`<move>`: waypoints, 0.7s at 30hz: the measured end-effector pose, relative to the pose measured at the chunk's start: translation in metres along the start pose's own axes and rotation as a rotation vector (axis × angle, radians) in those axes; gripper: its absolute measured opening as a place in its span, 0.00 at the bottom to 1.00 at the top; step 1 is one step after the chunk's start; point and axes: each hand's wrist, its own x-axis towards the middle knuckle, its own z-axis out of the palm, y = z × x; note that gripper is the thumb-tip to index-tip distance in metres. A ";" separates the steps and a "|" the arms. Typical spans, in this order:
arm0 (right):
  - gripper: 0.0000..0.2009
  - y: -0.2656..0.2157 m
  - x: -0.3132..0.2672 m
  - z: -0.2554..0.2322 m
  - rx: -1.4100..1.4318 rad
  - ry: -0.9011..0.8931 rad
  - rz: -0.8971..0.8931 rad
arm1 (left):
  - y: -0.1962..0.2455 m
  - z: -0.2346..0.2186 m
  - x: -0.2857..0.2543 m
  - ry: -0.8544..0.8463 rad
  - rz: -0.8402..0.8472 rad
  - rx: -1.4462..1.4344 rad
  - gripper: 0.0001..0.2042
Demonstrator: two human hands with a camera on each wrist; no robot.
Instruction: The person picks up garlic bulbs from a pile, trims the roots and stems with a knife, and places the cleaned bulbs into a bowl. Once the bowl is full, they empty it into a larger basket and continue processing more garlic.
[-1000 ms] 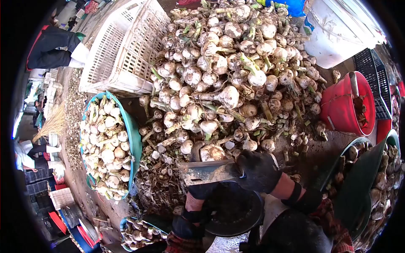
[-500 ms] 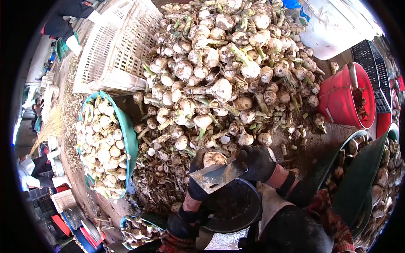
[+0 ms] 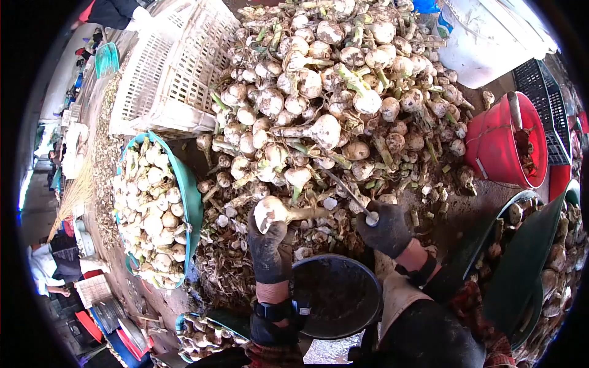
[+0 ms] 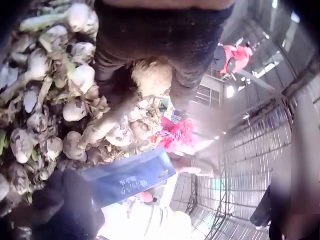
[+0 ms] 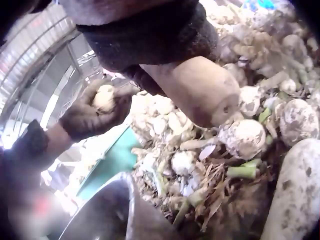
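Note:
My gloved left hand (image 3: 270, 245) grips a whitish, soil-stained bulb (image 3: 268, 213), its thick stalk pointing right. In the left wrist view the fingers curl round the bulb (image 4: 152, 77). To the right, my gloved right hand (image 3: 385, 230) holds a cleaver (image 3: 343, 187) by its handle, the blade nearly edge-on and angled up to the left. The left wrist view shows the cleaver's broad blade (image 4: 132, 177), with writing and a slot near one end. A thick, pale wooden handle (image 5: 200, 90) shows under the right hand in the right wrist view. Blade and bulb are apart.
A large heap of similar bulbs (image 3: 325, 132) lies ahead. A black tub (image 3: 334, 328) stands below the hands, a green basin (image 3: 193, 208) of bulbs and a white crate (image 3: 190, 86) at left, a red bucket (image 3: 497, 144) and green container (image 3: 521, 270) at right.
My left hand has moved left and up, turning the bulb so its stalk shows. The cleaver, flat across in front of the bulb before, has swung away to the upper right and turned edge-on.

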 end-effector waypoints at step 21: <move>0.10 0.038 -0.019 0.026 -0.147 -0.164 -0.056 | -0.008 -0.093 0.029 -0.099 0.104 1.385 0.29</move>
